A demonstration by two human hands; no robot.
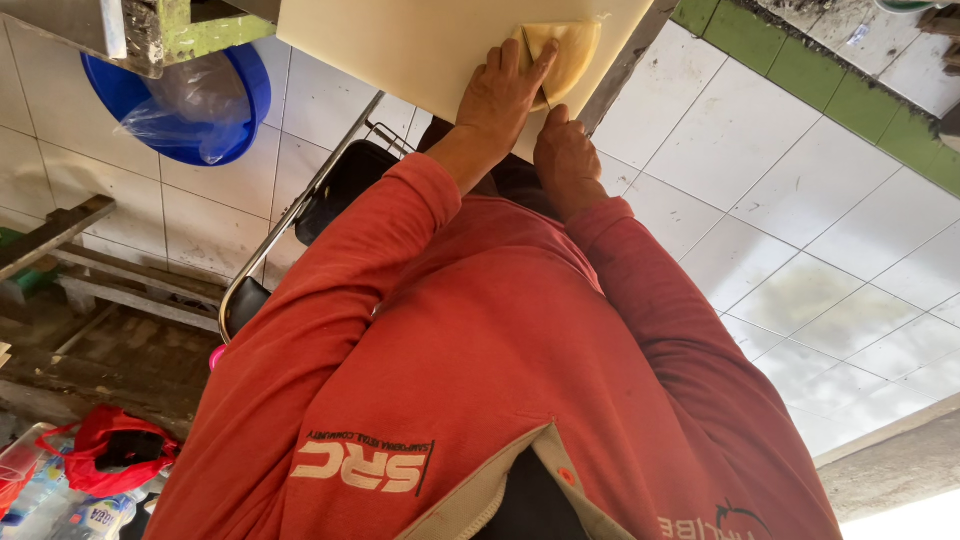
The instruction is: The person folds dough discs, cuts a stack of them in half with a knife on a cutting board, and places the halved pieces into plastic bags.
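Observation:
A pale cream cutting board (420,45) lies at the top of the head view. On its near right corner sits a yellowish slab of food (572,50). My left hand (503,95) presses flat on the slab, fingers spread over its near edge. Just below and to the right, my right hand (563,160) is closed in a fist around a knife handle. The thin knife blade (540,80) runs up along the slab beside my left fingers. My red long sleeves and shirt fill the lower middle of the view.
A blue basin (215,105) with a clear plastic bag in it sits at the upper left. A metal-framed black seat (335,185) stands left of my arms. Red bag (115,450) and bottles lie at the lower left. White floor tiles (800,230) spread to the right.

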